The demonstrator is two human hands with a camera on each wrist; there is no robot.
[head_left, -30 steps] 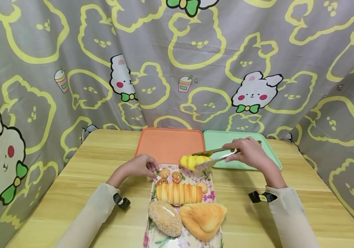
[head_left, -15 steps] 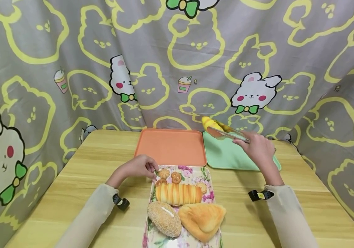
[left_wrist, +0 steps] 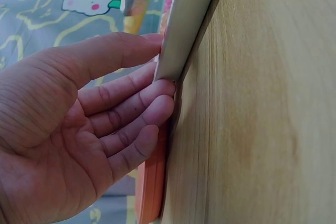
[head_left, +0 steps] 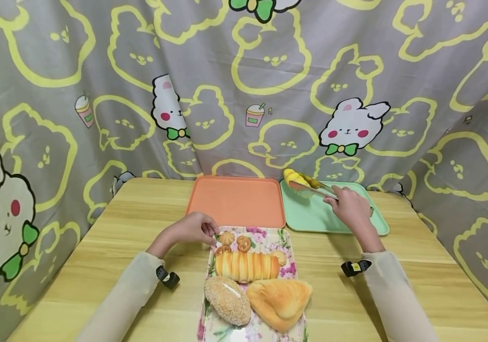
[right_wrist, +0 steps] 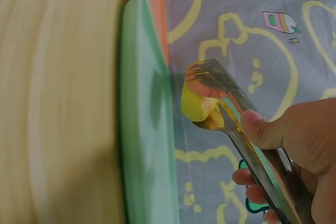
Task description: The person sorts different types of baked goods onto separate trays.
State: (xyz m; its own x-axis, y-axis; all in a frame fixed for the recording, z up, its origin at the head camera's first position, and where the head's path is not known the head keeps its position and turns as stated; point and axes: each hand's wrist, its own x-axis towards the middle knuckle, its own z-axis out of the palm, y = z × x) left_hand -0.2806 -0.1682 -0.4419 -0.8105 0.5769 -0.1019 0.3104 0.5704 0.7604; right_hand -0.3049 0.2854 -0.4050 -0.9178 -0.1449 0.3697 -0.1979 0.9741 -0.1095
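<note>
My right hand (head_left: 352,206) grips a pair of metal tongs (right_wrist: 247,153) in its curled fingers and thumb. Between the tongs' ends is a yellow bread roll (head_left: 297,178), held above the far left part of the green tray (head_left: 333,221). At the near tray's far left corner, my left hand (head_left: 194,228) pinches the rim of the floral tray (left_wrist: 185,30), thumb on top and fingertips at the edge. On this tray lie a ridged roll (head_left: 247,266), a sesame-covered bun (head_left: 228,300), a triangular pastry (head_left: 279,303) and several small cookies (head_left: 244,243).
An orange tray (head_left: 235,202) lies left of the green one, just beyond the floral tray. All stand on a wooden table (head_left: 133,223). A patterned curtain (head_left: 210,71) hangs close behind and at both sides.
My right hand has carried the yellow roll in the tongs from above the floral tray's far end, up and right, then slightly down over the green tray. The left hand has stayed in place.
</note>
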